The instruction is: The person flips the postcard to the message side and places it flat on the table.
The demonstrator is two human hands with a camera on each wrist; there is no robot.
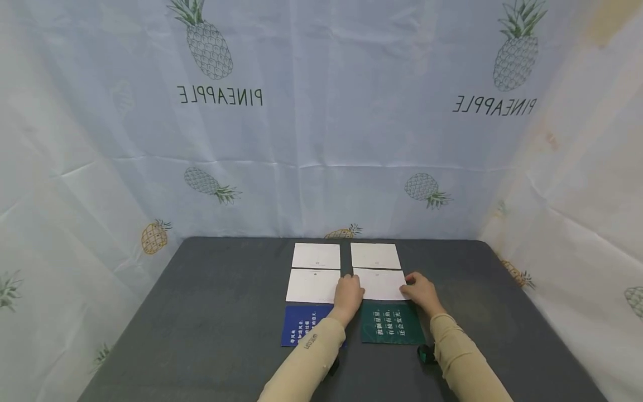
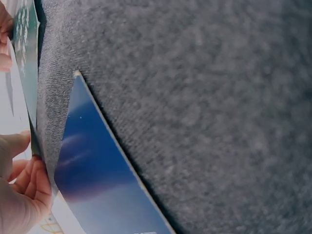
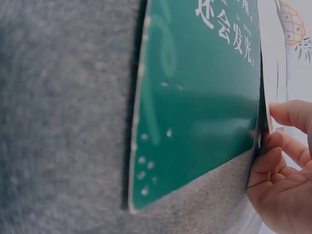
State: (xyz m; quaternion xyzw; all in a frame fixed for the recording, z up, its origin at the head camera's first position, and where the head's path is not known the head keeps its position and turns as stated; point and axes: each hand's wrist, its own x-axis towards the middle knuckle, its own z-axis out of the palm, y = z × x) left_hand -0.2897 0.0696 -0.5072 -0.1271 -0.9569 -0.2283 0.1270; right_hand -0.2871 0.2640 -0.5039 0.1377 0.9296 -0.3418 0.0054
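Both my hands hold one white card [image 1: 380, 286], the front white one in the right column. At its left edge my left hand [image 1: 349, 296] pinches it between thumb and fingers. My right hand [image 1: 423, 292] grips the opposite side; in the right wrist view the thumb lies over the card's corner with curled fingers beneath. Just in front lies a green card [image 1: 393, 324] with white lettering, large in the right wrist view. A blue card [image 1: 295, 325], partly hidden by my left forearm, lies to the left of the green one.
Two white cards, a back one [image 1: 316, 256] and a front one [image 1: 312, 286], form the left column. Another white card [image 1: 375, 255] lies behind the held one. The dark grey table [image 1: 216, 329] meets pineapple-printed curtains [image 1: 321, 128] at the back and sides.
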